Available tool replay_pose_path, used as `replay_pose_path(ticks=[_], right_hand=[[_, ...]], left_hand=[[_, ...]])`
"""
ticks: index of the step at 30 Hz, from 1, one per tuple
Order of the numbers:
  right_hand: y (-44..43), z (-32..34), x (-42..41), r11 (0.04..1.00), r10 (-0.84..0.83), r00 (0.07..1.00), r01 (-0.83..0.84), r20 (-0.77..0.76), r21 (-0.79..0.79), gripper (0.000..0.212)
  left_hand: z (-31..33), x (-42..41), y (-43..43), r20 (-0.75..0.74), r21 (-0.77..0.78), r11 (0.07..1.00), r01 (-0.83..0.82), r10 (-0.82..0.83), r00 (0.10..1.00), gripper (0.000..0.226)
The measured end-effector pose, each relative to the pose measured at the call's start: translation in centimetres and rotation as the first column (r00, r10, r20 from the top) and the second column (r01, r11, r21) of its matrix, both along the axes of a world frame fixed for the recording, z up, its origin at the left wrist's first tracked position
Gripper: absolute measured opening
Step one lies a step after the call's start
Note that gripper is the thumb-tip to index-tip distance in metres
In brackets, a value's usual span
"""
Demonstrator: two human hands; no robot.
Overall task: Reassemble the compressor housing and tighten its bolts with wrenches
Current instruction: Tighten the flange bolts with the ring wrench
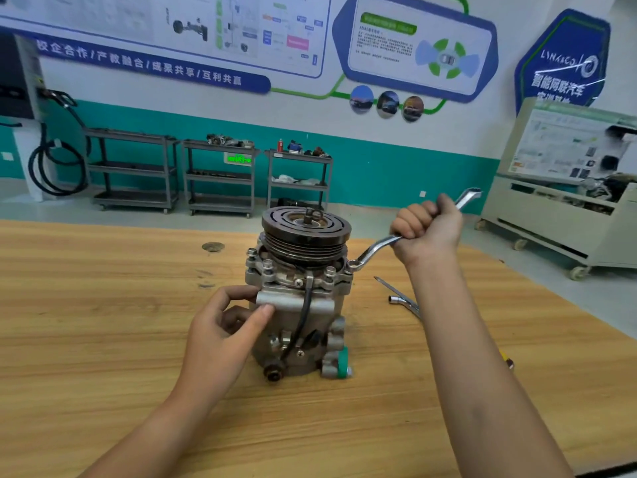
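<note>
On the wooden table [103, 339] our left hand [224, 326] grips the left side of the upright compressor [300, 305], and to its right our right hand [427, 225] closes as a fist around the wrench [374, 248], whose ring end sits at the compressor's right flange edge, with grey carts [220, 177] far behind it.

The compressor [303, 305] stands on the wooden tabletop [103, 322]. The left hand [224, 329] holds its side. The right hand [427, 225] grips a wrench [374, 249] set on a bolt [351, 264].
</note>
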State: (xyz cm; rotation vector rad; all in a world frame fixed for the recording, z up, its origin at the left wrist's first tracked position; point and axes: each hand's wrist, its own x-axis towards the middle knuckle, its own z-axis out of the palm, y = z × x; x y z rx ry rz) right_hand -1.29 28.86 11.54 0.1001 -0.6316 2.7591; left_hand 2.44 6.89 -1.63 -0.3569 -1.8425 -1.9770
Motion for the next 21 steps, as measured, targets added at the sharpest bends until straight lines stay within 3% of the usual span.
replay_pose_path(ticks=[8,11,16,19,21], right_hand=[[-0.2,-2.0,-4.8,0.931,0.365,0.925,-0.363,0.102,-0.040,0.066],[-0.3,-2.9,-5.2,0.911,0.410,0.904,-0.399,0.118,-0.109,0.065],[1.0,-4.3,-2.7,0.965,0.160,0.982,-0.135,0.098,-0.224,0.060],[0.7,-4.9,1.1,0.984,-0.080,0.997,0.080,0.007,-0.158,0.058],[-0.1,-6.1,4.1,0.981,-0.196,0.973,0.194,-0.122,-0.032,0.059]], left_hand=[[0.0,-0.1,-0.1,0.009,-0.029,0.999,-0.027,0.027,1.000,0.024],[-0.1,-0.2,-0.2,0.006,-0.029,0.999,-0.027,0.027,1.000,0.023],[-0.1,-0.3,0.0,-0.007,-0.018,0.999,-0.033,0.032,0.999,0.021],[-0.2,-0.2,0.0,-0.008,-0.012,1.000,-0.027,0.027,1.000,0.022],[-0.2,-0.1,0.2,-0.016,-0.014,1.000,-0.025,0.025,1.000,0.022]])
